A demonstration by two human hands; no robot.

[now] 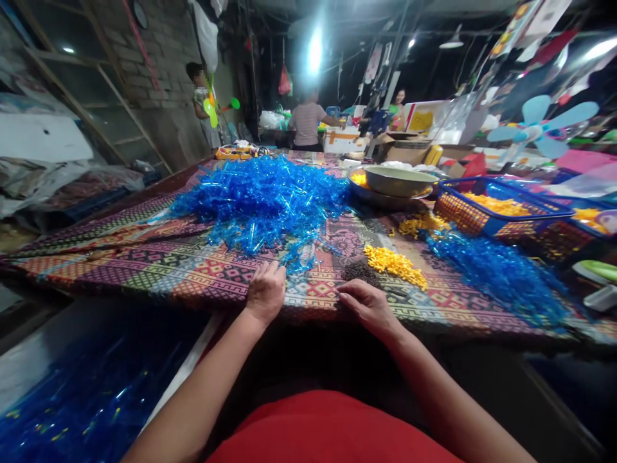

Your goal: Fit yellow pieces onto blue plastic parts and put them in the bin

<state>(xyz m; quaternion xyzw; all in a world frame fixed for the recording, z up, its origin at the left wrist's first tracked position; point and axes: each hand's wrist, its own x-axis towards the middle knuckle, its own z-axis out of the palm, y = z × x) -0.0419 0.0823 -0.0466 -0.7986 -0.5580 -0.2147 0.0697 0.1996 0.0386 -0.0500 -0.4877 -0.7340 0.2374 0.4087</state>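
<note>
My left hand is closed at the near edge of the table, just below a large heap of shiny, clear blue plastic pieces. What its curled fingers hold, if anything, is hidden. Over the table edge, my right hand has thumb and forefinger drawn together. Anything between those fingertips is too small to make out. Beside that hand lies a small pile of tiny dark pieces. Small yellow plastic pieces are scattered just beyond it. Loose blue pieces trail from the heap towards my left hand.
A patterned cloth covers the table. To the right are a second blue pile, a blue basket of yellow pieces, a metal bowl and a light-blue fan. More blue pieces lie below left. Other people stand farther back.
</note>
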